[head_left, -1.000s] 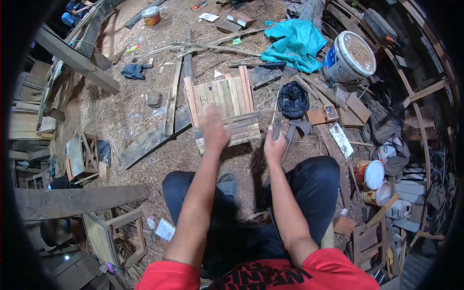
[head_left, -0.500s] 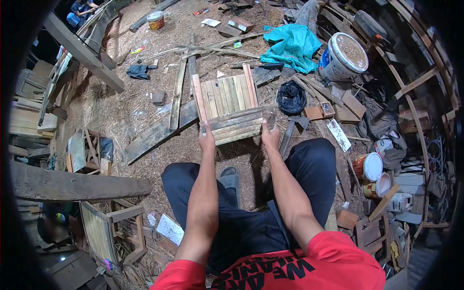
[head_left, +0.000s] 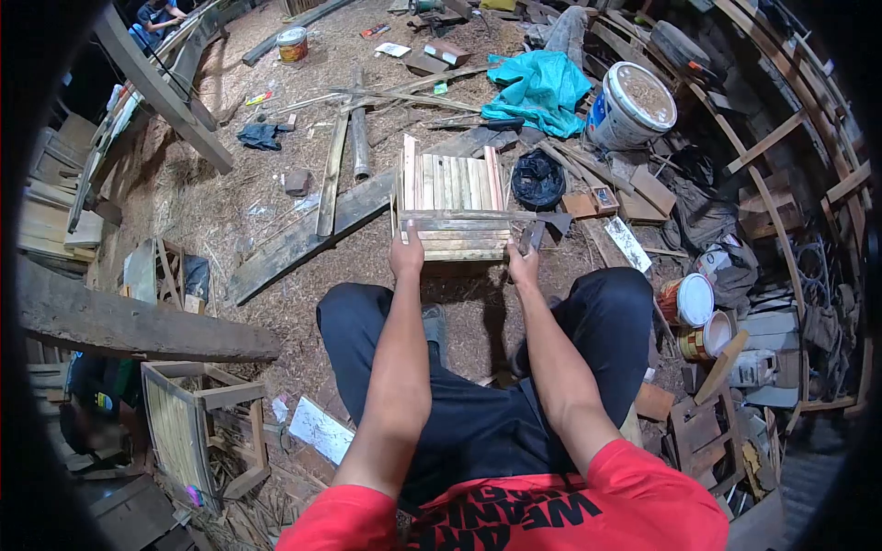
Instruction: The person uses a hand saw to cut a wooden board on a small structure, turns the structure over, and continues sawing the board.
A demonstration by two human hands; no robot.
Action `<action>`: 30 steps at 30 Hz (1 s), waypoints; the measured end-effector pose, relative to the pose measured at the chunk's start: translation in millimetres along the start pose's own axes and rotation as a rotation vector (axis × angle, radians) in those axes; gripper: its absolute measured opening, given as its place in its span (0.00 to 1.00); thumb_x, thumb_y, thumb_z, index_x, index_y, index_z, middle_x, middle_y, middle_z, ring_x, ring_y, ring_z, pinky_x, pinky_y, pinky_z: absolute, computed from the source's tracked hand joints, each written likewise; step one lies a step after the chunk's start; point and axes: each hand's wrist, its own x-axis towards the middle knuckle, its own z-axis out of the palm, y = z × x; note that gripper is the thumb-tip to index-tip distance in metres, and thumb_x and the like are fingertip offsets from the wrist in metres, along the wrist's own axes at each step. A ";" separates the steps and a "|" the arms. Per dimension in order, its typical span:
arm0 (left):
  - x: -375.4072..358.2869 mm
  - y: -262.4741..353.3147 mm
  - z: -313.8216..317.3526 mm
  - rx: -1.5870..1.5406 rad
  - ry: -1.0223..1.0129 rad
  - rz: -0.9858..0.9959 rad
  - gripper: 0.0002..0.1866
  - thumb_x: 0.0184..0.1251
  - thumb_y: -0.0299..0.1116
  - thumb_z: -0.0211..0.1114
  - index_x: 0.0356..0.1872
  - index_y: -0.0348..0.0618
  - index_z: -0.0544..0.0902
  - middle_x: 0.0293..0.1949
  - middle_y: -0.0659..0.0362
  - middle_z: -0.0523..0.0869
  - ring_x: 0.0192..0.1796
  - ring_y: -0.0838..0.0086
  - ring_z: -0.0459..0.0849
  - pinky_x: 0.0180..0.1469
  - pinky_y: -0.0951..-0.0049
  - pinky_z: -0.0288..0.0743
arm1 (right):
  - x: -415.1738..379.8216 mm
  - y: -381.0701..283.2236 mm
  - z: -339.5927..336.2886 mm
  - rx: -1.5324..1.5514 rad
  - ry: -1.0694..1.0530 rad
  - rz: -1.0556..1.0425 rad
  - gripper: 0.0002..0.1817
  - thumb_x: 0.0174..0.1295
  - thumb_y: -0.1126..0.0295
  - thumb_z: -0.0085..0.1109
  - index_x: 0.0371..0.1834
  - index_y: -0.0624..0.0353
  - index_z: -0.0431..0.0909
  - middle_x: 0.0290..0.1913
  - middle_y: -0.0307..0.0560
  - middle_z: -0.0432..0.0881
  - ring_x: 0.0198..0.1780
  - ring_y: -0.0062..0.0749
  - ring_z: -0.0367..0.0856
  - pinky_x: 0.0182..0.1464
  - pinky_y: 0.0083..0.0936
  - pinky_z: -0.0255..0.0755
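A small slatted wooden chair stands in front of my knees, its pale upright slats framed by two posts. Darker slats run crosswise along its near side, below a weathered rail. My left hand is closed on the near left corner, thumb on top. My right hand grips the near right corner, beside a dark, blocky end piece. Behind that corner lies a dark metal blade-like piece, partly covered. The fingers under the chair are hidden.
A long plank lies left of the chair on shavings. Right of it are a black-lined bucket, a white bucket and a teal sheet. A heavy beam juts in from the left, above another wooden frame. People sit at the far left.
The chair has shifted right in view and turned to sit squarer to me, both hands still on its near corners. The camera view has shifted slightly.
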 end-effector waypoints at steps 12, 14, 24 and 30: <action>-60.1 -16.8 -24.2 0.038 0.091 -0.091 0.39 0.70 0.66 0.50 0.51 0.33 0.85 0.48 0.32 0.85 0.56 0.39 0.83 0.61 0.47 0.72 | -31.5 -20.0 -3.1 -0.004 0.100 -0.102 0.23 0.66 0.56 0.64 0.48 0.70 0.81 0.44 0.61 0.87 0.48 0.49 0.86 0.53 0.38 0.75; -57.2 -8.3 -30.5 0.126 0.007 -0.270 0.42 0.68 0.68 0.51 0.46 0.29 0.87 0.46 0.31 0.85 0.55 0.39 0.83 0.62 0.47 0.72 | -28.6 -26.7 -2.6 -0.065 0.121 -0.134 0.23 0.67 0.56 0.64 0.47 0.70 0.81 0.43 0.62 0.86 0.46 0.50 0.86 0.52 0.39 0.75; -66.0 -12.6 -11.8 0.244 0.088 -0.244 0.44 0.64 0.69 0.57 0.37 0.23 0.87 0.38 0.27 0.85 0.47 0.38 0.86 0.55 0.47 0.77 | -28.4 -35.8 -17.9 -0.119 0.134 -0.069 0.23 0.67 0.56 0.62 0.48 0.72 0.81 0.43 0.64 0.86 0.46 0.52 0.86 0.52 0.40 0.75; -33.5 -16.2 -25.8 0.197 0.184 -0.137 0.43 0.62 0.70 0.59 0.31 0.27 0.88 0.32 0.30 0.86 0.41 0.37 0.87 0.50 0.45 0.78 | -42.3 0.7 7.2 -0.028 0.162 -0.102 0.26 0.69 0.58 0.61 0.58 0.72 0.77 0.47 0.63 0.86 0.51 0.49 0.84 0.57 0.39 0.73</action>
